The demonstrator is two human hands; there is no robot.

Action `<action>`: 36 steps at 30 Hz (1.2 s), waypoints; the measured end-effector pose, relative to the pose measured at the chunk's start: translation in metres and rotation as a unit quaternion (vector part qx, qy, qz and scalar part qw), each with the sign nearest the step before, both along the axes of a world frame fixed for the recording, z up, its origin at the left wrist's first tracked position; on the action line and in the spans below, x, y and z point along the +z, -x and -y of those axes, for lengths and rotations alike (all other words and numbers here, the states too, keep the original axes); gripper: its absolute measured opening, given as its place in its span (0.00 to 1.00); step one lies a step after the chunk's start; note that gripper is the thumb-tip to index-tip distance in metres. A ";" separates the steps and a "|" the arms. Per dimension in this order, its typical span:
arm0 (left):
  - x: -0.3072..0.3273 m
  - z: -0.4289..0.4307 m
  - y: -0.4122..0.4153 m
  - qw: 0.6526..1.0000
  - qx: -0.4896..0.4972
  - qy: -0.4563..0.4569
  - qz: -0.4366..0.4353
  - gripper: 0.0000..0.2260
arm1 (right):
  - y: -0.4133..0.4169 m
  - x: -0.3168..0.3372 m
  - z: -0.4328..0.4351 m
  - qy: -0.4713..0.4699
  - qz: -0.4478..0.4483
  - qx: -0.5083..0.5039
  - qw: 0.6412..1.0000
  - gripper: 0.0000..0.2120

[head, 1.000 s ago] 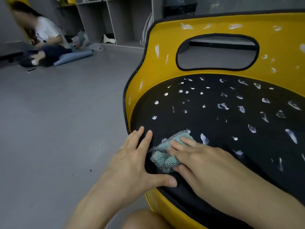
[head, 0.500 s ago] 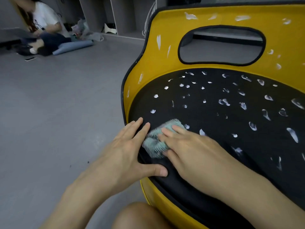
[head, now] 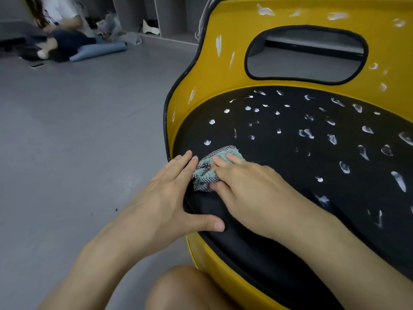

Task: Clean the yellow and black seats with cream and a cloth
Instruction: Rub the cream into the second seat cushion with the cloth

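Observation:
A yellow seat shell (head: 234, 30) with a black cushion (head: 279, 157) fills the right side. White cream dabs (head: 306, 133) dot the cushion and the yellow back. A crumpled teal and checked cloth (head: 206, 171) lies at the cushion's left edge. My right hand (head: 248, 189) presses the cloth down with straight fingers. My left hand (head: 169, 195) lies flat on the seat's left rim beside the cloth, thumb stretched along the cushion's front.
Grey floor (head: 78, 142) spreads to the left. A person (head: 60, 30) sits on the floor at the far left by a blue mat (head: 100, 52) and a phone (head: 36, 65). Grey shelving (head: 156, 14) stands behind. My knee (head: 185, 289) is at the bottom.
The cloth under my right hand has slid leftward and further up the cushion's left edge, wiping away nearby dabs. My left hand stays on the rim.

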State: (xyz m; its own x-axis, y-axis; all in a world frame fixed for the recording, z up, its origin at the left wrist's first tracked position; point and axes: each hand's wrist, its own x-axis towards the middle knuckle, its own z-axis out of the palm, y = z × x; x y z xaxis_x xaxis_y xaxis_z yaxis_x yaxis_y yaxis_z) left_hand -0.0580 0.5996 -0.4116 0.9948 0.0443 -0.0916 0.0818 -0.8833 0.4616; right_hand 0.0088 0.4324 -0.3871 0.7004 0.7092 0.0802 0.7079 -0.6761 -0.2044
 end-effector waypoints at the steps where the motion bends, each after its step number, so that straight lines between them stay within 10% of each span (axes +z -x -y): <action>1: 0.000 0.000 0.000 1.000 -0.002 0.001 0.001 0.59 | 0.004 -0.003 0.004 0.001 -0.012 -0.002 1.000 0.20; 36: -0.020 -0.006 0.000 0.997 -0.019 0.045 0.054 0.61 | -0.008 -0.002 -0.007 -0.003 0.018 0.036 0.999 0.18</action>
